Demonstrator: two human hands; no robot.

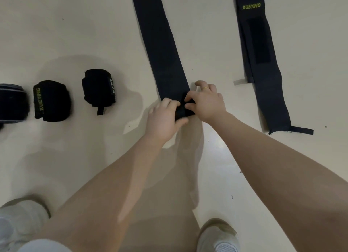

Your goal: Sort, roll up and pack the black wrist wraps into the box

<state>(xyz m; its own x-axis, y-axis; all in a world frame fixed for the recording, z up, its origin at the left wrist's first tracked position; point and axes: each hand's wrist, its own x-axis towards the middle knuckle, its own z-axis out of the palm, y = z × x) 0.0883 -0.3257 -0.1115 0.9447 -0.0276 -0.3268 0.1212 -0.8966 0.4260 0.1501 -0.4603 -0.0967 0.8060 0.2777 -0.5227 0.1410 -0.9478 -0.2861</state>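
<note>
A long black wrist wrap [160,41] lies flat on the pale floor, running from the top of the view down to my hands. Its near end is curled into a small roll [183,108]. My left hand [163,118] grips the roll's left side and my right hand [207,103] pinches its right side. A second flat wrap [261,63] with yellow XUEYING lettering lies to the right. Two finished rolls [51,101] [98,89] stand on the floor at the left. No box is in view.
A third dark roll with a grey edge [12,103] sits at the far left border. My two pale shoes [218,236] [20,219] stand at the bottom of the view. Bare floor lies between the rolls and my hands.
</note>
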